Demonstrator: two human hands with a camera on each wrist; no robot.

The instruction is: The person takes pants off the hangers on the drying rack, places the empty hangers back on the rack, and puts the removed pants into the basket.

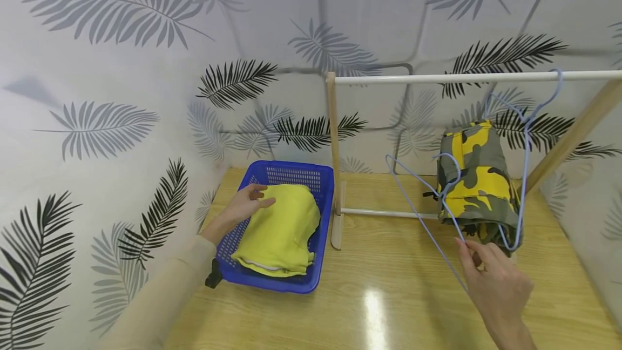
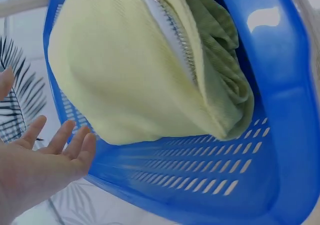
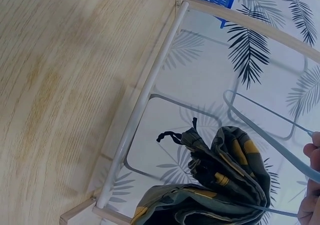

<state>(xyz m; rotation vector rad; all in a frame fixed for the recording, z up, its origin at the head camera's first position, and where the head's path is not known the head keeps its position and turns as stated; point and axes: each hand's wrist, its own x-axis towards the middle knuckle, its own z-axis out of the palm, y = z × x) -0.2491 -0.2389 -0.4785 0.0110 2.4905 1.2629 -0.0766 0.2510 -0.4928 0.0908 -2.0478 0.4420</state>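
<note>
Pale sleeve (image 1: 162, 290) nearest the camera, leading to left hand (image 1: 248, 201), fingers loosely spread and grasping nothing, poised beside yellow garment (image 1: 282, 226). Found folded in blue basket (image 1: 323, 247), well left of the right-hand grip. Judged soft, limp and light, with scant risk of breakage; best gathered through all layers, clear of toothed zip (image 2: 175, 37), to avoid snagging. Confirmed right hand (image 1: 498, 280) pinching light-blue hanger (image 1: 441, 195) by one sloping arm. Judged thin, light and fairly stiff, smooth enough to twist between fingertips; steadier if taken at the neck, just beyond the pinch. Noted farther past the grip: camouflage garment (image 1: 473, 177) on second hanger (image 1: 526, 145), hooked over white rail (image 1: 466, 78). Recorded below and left of the grip: wood-grain tabletop (image 1: 403, 269), glossy, with one bright reflection. Logged behind everything: leaf-patterned wall (image 1: 272, 9), pale, with grey and black fronds.
</note>
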